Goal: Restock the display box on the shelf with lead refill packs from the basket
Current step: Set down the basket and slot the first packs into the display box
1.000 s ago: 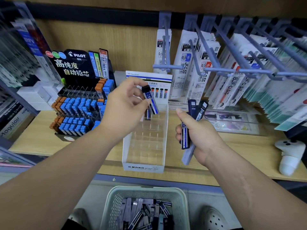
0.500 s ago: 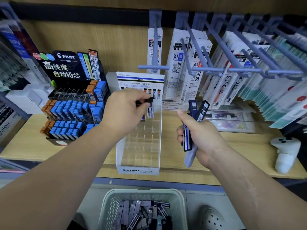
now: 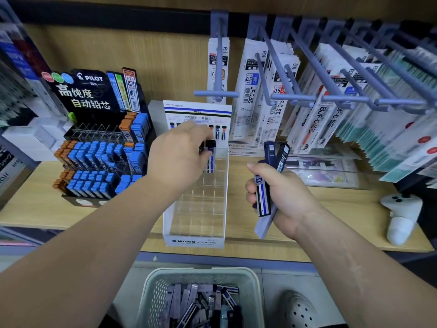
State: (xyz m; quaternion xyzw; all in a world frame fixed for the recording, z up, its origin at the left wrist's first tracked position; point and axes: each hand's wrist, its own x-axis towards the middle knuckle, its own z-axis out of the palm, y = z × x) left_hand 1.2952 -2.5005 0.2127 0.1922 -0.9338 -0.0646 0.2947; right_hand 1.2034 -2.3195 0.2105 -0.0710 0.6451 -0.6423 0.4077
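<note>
Lowered since a second ago, the left grip (image 3: 176,159) now sits over the back row of the display box (image 3: 196,241). Its fingertips pinch the black cap of one lead refill pack (image 3: 211,162), which stands upright in a rear compartment toward the right side. Earlier that pack hung tilted above the box. The right grip (image 3: 283,197) stays just right of the box, curled around a bundle (image 3: 262,200) of about three packs, their ends pointing up and away. The box stands on the wooden shelf (image 3: 331,221). Below it, the basket (image 3: 201,272) holds many more packs (image 3: 201,306).
</note>
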